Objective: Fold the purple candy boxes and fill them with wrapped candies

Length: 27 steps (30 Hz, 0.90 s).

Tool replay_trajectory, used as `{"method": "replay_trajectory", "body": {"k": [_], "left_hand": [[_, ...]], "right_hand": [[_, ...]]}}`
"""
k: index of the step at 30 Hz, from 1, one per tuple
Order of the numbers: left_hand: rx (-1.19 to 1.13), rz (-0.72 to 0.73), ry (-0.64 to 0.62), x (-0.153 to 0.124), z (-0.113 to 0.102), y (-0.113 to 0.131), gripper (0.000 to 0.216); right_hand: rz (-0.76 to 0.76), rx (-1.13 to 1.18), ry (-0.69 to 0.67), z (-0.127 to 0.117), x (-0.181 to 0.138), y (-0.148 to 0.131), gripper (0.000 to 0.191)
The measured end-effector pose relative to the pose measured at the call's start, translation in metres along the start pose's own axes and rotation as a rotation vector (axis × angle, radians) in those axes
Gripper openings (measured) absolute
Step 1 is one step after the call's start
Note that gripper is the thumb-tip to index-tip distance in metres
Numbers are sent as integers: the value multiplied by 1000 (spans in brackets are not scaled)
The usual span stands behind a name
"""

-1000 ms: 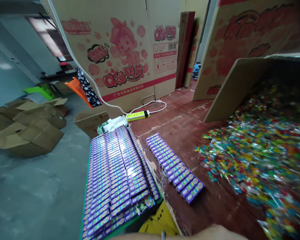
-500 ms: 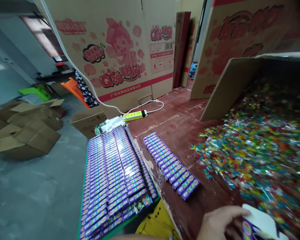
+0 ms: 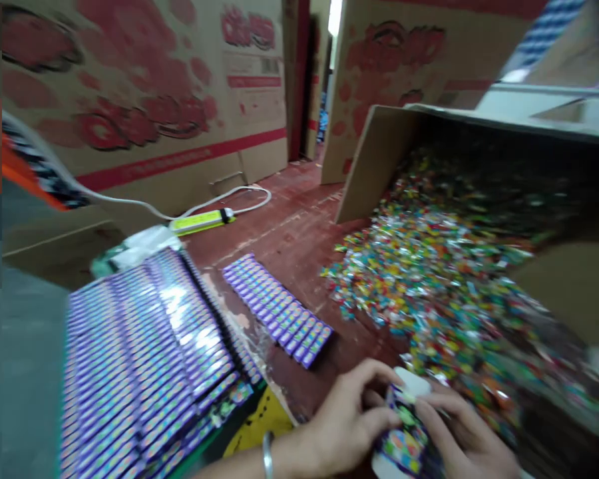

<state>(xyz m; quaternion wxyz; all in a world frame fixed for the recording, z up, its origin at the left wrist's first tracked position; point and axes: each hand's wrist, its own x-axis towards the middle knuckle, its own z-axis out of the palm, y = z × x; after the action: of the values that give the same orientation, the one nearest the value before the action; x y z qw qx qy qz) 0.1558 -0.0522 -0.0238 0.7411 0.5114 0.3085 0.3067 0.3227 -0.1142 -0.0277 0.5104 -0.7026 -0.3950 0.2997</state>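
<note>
A small purple candy box (image 3: 403, 440), printed with colourful sweets, is between my two hands at the bottom of the view. A white flap stands up at its far end, and a white part shows at its near end. My left hand (image 3: 337, 419), a silver bangle at the wrist, grips the box from the left with thumb and fingers. From the right, my right hand (image 3: 466, 432) pinches it near the flap; some fingertips are hidden. Just beyond my hands lies a heap of wrapped candies (image 3: 429, 266), spilling from a cardboard carton (image 3: 362, 163).
A row of purple boxes (image 3: 279, 309) lies on the red-brown table (image 3: 289, 219). At left, a green crate holds many more boxes (image 3: 150, 359) in packed rows. A yellow-green power strip (image 3: 204, 221) with white cable lies before a big printed carton (image 3: 180, 86).
The view has swung right. My left hand has come further into view with the purple box, and my right hand now shows clearly, holding it too.
</note>
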Motion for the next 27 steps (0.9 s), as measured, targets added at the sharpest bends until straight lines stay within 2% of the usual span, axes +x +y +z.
{"method": "replay_trajectory", "body": {"k": [2, 6, 12, 17, 20, 23, 27], "left_hand": [[-85, 2, 46, 0, 2, 2, 33], [-90, -30, 38, 4, 3, -3, 31], [26, -7, 18, 2, 1, -3, 32], [15, 21, -32, 1, 0, -3, 40], [19, 9, -42, 0, -2, -4, 45], [112, -4, -15, 0, -5, -6, 40], [133, -13, 27, -1, -6, -10, 29]], "right_hand": [[-25, 110, -12, 5, 1, -6, 23], [-69, 163, -194, 4, 10, -12, 22], [159, 115, -364, -7, 21, -15, 22], [201, 158, -424, -10, 29, -14, 28], [127, 91, -399, -10, 27, -17, 27], [-49, -6, -327, -9, 19, -22, 28], [-175, -66, -354, -8, 6, -25, 22]]}}
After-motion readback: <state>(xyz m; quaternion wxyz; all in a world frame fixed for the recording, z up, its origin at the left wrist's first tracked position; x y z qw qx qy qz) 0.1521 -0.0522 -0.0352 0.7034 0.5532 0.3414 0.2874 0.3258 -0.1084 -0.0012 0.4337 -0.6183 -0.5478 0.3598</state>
